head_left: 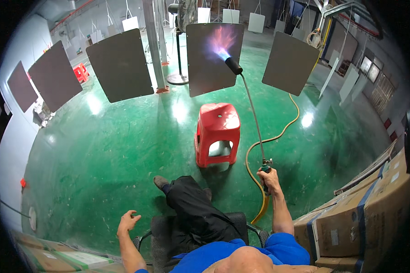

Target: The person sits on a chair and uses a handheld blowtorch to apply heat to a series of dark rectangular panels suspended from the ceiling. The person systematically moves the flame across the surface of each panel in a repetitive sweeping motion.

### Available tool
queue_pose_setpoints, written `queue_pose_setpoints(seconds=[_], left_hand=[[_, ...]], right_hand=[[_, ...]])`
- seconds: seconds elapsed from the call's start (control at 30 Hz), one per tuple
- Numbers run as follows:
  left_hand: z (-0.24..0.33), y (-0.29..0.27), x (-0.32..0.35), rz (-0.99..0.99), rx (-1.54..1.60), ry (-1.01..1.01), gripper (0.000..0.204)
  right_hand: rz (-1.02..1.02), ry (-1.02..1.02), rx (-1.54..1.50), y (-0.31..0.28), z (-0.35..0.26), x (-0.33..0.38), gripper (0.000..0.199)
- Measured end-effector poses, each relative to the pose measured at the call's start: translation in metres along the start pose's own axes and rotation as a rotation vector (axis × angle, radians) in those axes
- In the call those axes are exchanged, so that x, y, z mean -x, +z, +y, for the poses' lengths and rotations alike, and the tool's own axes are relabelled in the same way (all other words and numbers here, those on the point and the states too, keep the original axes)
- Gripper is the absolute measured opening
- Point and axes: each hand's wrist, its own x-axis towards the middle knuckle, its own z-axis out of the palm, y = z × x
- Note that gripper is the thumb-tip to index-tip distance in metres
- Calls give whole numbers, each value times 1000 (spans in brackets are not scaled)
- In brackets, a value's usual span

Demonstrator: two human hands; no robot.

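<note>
My right hand (270, 180) is closed around the green handle of a long gas torch (233, 66). A blue and pinkish flame (223, 45) streams from its black nozzle onto the face of a hanging dark grey panel (205, 75), a bit right of the middle. The thin metal pipe between handle and nozzle slants up and to the left. From the handle end, a yellow hose (284, 132) loops across the floor. Beside the chair on the left, my left hand (128, 222) hangs in the air with fingers loosely bent and apart, holding nothing.
A red plastic stool (218, 118) stands ahead on the green floor. More dark panels (120, 68) hang in a row, with a steel post (156, 45) and a standing fan (179, 78) behind. Cardboard boxes (341, 230) are stacked at the right. I sit in a dark chair (234, 220).
</note>
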Motion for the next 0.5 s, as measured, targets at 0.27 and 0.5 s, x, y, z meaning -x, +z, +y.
queue_pose_setpoints(seconds=[0.27,0.5], left_hand=[[11,-5,1,-43,53,-21,55],[9,-4,-3,-29,29,26,56]], right_hand=[[-16,-6,53,12,-23,17,14],[-75,-64,-23,26,-47,7,14]])
